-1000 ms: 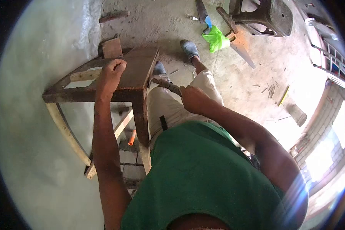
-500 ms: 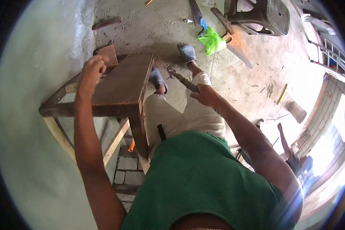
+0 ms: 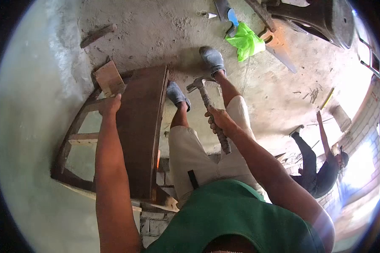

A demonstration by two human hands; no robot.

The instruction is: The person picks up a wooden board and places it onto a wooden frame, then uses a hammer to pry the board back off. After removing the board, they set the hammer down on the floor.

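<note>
My right hand (image 3: 220, 121) is wrapped around the taped, worn handle of a claw hammer (image 3: 204, 95), whose head points up and away between my legs. My left hand (image 3: 109, 105) is closed at the inner edge of a dark brown board (image 3: 141, 126), over the wooden frame (image 3: 78, 125) the board is part of. Most of its fingers are hidden, so what they grip does not show. Just beyond that hand, a flat reddish-brown wood piece (image 3: 109, 79) lies at the frame's far end.
A green plastic bag (image 3: 245, 42), handsaws (image 3: 278, 46) and a dark plastic stool (image 3: 325, 21) are on the floor ahead. A loose wood strip (image 3: 98, 36) lies near the left wall. At the right is another person (image 3: 321, 173) with one arm stretched out.
My left hand has come down from the air onto the frame. The hammer has swung more upright and closer to me. My view has shifted, showing more of the board's top.
</note>
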